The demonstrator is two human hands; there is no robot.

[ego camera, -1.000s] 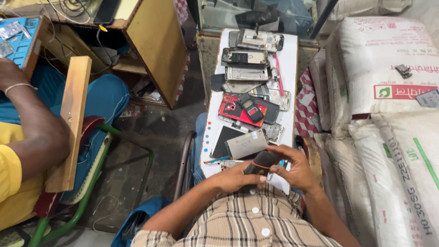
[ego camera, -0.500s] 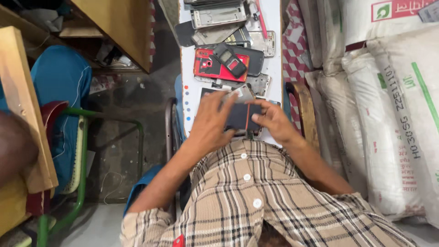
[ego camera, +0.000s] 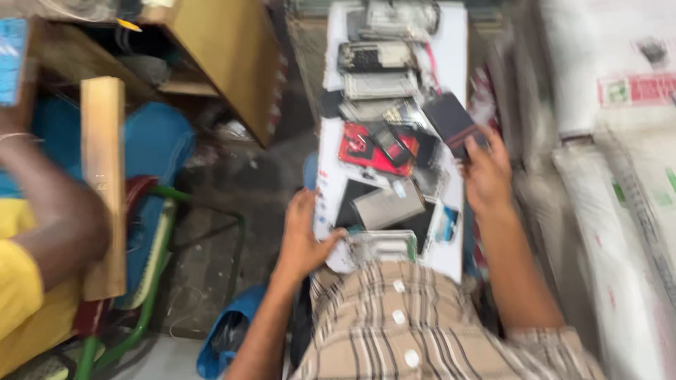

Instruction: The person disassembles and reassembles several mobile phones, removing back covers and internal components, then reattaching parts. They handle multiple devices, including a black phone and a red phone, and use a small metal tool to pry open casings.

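The view is blurred by motion. My right hand (ego camera: pixel 486 172) is raised over the right side of the white board (ego camera: pixel 458 42) and grips a dark flat phone part (ego camera: pixel 454 123) by its lower end. My left hand (ego camera: pixel 303 236) rests at the board's near left edge, its fingers curled on a pale framed phone part (ego camera: pixel 377 246) lying close to my checked shirt. Between the two hands lie a grey panel (ego camera: pixel 387 204) and a red phone cover (ego camera: pixel 362 148).
Several dismantled phones and frames cover the far half of the board. White sacks (ego camera: pixel 620 141) stack along the right. At left sit a wooden plank (ego camera: pixel 104 183), a blue seat with a green frame (ego camera: pixel 158 151), a wooden cabinet (ego camera: pixel 225 56), and another person's arm (ego camera: pixel 49 218) in a yellow sleeve.
My hands have parted: the right one lifted the dark phone part up and to the right, while the left dropped to the board's near edge. The camera tilted back up.
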